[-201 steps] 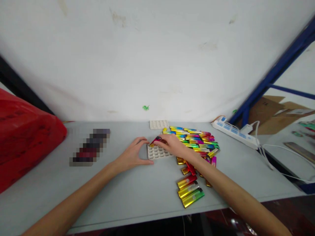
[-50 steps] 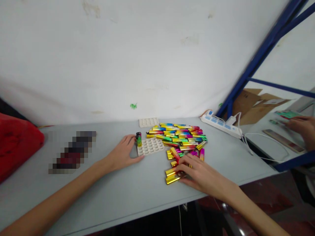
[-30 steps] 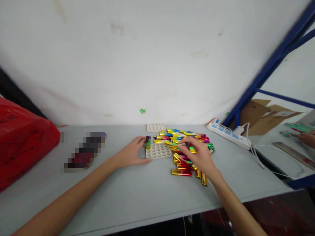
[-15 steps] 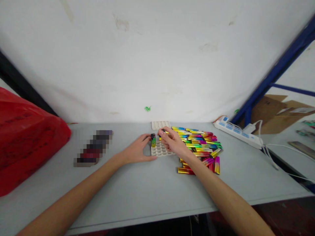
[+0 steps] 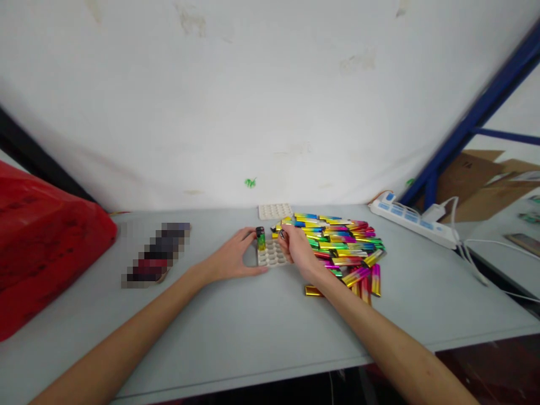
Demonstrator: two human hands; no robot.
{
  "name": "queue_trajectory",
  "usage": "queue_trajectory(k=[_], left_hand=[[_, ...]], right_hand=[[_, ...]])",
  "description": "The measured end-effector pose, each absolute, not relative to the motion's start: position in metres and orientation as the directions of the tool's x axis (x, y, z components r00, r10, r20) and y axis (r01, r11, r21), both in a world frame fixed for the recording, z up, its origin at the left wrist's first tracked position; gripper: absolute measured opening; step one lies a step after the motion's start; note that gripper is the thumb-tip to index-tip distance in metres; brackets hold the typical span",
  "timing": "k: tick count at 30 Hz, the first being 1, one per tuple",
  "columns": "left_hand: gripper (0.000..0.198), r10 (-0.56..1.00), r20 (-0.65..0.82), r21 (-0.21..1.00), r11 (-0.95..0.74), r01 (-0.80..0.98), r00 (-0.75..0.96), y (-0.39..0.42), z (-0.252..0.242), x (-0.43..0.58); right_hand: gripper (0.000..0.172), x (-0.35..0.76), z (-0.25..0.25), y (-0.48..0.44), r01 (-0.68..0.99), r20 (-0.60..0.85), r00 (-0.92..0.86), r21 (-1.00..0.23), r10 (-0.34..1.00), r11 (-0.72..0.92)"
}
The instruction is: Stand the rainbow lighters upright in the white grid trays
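A pale moulded tray with rows of round holes (image 5: 272, 256) lies on the table in front of me. One lighter with a green-yellow body and dark top (image 5: 261, 239) stands upright at its left edge. My left hand (image 5: 232, 256) rests around the tray's left corner, thumb and fingers spread apart, fingertips close to that lighter. Over the tray's right part, my right hand (image 5: 297, 247) is closed around a lighter (image 5: 282, 234); only its metal top shows between the fingers. Many shiny multicoloured lighters (image 5: 346, 246) lie in a pile to the right, partly behind my right forearm.
A second pale tray (image 5: 275, 211) lies by the wall. Left on the table are a pixelated dark object (image 5: 158, 256) and a big red bag (image 5: 50, 247). A white power strip (image 5: 415, 219) with cables lies right, near a blue frame (image 5: 464, 118) and a cardboard box (image 5: 468, 180).
My right hand has turned into a tighter fist and shifted slightly right and down, with the lighter's top now facing me. My left hand stays at the tray's corner.
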State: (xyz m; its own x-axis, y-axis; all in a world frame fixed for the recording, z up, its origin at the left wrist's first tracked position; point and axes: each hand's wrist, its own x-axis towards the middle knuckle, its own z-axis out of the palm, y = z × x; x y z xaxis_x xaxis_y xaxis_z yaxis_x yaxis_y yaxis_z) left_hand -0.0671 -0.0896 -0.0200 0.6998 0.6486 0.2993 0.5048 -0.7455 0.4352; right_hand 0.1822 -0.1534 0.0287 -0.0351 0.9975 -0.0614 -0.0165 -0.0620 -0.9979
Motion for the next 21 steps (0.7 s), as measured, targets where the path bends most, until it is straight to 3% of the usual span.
queue_trajectory(k=[8,11,17,21], left_hand=[[0.095,0.643,0.314,0.441,-0.75,0.493,0.698,-0.088,-0.021,-0.07],[0.095,0.644,0.307,0.444,-0.748,0.493,0.7,-0.088,-0.021,-0.07],[0.098,0.654,0.292,0.441,-0.74,0.508,0.698,-0.087,-0.021,-0.071],[0.092,0.635,0.303,0.43,-0.757,0.493,0.711,-0.087,-0.02,-0.069]], right_hand=[[0.075,0.185,0.017,-0.145,0.152,0.017,0.026,-0.988,1.0,0.013],[0.073,0.19,0.015,-0.143,0.231,0.128,-0.017,-0.964,0.992,0.129],[0.026,0.199,0.006,-0.141,0.487,0.521,-0.178,-0.69,0.835,0.535],[0.017,0.199,0.004,-0.143,0.553,0.558,-0.302,-0.558,0.773,0.619]])
